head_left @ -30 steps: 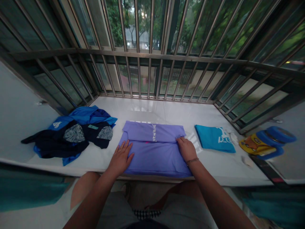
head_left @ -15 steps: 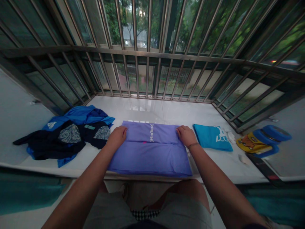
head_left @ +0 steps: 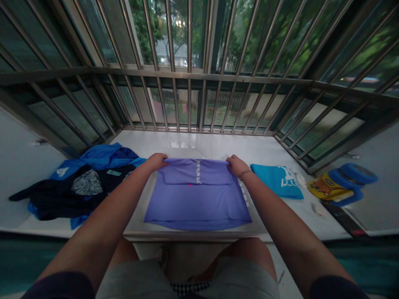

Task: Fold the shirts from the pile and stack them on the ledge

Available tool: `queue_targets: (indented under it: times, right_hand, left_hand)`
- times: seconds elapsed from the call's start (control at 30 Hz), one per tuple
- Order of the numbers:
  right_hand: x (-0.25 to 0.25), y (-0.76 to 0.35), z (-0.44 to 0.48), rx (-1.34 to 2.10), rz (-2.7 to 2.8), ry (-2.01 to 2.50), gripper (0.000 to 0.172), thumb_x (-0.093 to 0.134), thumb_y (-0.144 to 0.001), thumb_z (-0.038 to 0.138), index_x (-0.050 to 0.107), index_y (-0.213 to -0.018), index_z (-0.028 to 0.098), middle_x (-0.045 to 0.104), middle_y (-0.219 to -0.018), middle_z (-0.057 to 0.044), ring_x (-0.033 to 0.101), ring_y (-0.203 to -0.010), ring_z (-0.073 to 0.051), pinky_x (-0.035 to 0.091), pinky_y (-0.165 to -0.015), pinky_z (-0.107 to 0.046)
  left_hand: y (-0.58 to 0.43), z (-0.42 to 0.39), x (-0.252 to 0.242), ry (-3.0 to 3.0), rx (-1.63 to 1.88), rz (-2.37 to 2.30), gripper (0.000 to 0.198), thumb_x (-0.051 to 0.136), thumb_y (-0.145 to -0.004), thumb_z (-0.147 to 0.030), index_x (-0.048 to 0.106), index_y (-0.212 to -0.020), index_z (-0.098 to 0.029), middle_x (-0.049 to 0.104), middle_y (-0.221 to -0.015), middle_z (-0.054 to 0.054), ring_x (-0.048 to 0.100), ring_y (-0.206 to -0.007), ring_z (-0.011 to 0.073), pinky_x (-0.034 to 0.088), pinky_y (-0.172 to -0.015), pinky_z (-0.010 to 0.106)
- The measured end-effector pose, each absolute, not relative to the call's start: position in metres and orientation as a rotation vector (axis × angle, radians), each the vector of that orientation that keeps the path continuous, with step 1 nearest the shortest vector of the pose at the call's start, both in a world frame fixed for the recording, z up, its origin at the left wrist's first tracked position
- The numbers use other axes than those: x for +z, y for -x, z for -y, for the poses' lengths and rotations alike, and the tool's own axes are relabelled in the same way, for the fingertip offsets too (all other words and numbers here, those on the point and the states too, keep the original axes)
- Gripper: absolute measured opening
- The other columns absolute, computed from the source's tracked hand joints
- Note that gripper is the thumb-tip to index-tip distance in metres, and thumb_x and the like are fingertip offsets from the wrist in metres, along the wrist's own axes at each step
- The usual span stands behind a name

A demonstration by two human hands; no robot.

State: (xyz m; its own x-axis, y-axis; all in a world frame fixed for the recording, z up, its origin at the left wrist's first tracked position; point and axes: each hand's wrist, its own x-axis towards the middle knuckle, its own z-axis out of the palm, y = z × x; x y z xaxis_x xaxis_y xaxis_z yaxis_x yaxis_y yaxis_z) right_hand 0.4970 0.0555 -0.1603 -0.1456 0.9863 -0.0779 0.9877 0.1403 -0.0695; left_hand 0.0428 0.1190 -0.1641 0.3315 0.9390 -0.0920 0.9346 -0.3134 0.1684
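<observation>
A purple shirt lies in front of me on the white window ledge, its far part folded over toward me with a strip of white lettering down the middle. My left hand pinches the far left corner of the fold. At the far right corner, my right hand grips the cloth the same way. Between the two hands the far edge looks stretched and slightly raised. The near hem lies loose along the ledge's front edge.
Left of me is a heap of dark and blue clothes. A folded teal shirt lies to the right, beside a blue-and-yellow jug and a dark flat object. Metal bars close off the window behind the ledge.
Both hands have moved slightly away from me and up, pulling the far edge of the purple shirt taut. The view has shifted a little.
</observation>
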Motion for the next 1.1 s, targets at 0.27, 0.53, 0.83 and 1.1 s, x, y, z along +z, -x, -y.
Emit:
queue_targets:
  times: [0.27,0.53,0.83,1.1]
  right_hand:
    - [-0.151,-0.528,0.047,-0.02,-2.732,-2.204,0.028,0.055,-0.101,0.013,0.074,-0.121,0.018,0.069,-0.125,-0.014,0.064,-0.12,-0.026,0.05,-0.109,-0.035]
    - [-0.233,-0.534,0.176,-0.15,-2.691,-2.015,0.046,0.055,-0.094,0.008,0.076,-0.131,0.024,0.072,-0.138,-0.012,0.066,-0.128,-0.029,0.053,-0.114,-0.045]
    - [-0.222,-0.497,0.173,0.079,-2.015,-2.617,0.049,0.046,-0.113,0.046,0.072,-0.13,0.009,0.074,-0.123,-0.025,0.074,-0.11,-0.034,0.059,-0.1,-0.045]
    - [-0.228,-0.486,0.148,-0.259,-1.872,-2.601,0.038,0.054,-0.109,0.045,0.076,-0.112,0.014,0.081,-0.109,-0.021,0.08,-0.102,-0.031,0.057,-0.085,-0.036]
  left_hand:
    - [-0.017,-0.011,-0.167,-2.473,0.707,-1.51,0.028,0.06,-0.097,-0.032,0.081,-0.113,-0.023,0.075,-0.114,0.01,0.068,-0.112,0.0287,0.055,-0.104,0.042]
    - [0.017,0.1,-0.272,-2.408,0.678,-1.577,0.047,0.052,-0.096,-0.023,0.079,-0.134,-0.028,0.071,-0.147,0.011,0.068,-0.136,0.0314,0.055,-0.121,0.052]
    - [0.006,0.084,-0.26,-2.409,0.699,-1.636,0.055,0.044,-0.095,-0.018,0.073,-0.142,-0.018,0.067,-0.155,0.015,0.063,-0.145,0.0298,0.049,-0.128,0.052]
    - [-0.014,0.081,-0.252,-2.305,0.797,-1.656,0.043,0.044,-0.11,-0.042,0.077,-0.128,-0.021,0.076,-0.141,0.014,0.07,-0.134,0.0298,0.052,-0.124,0.051]
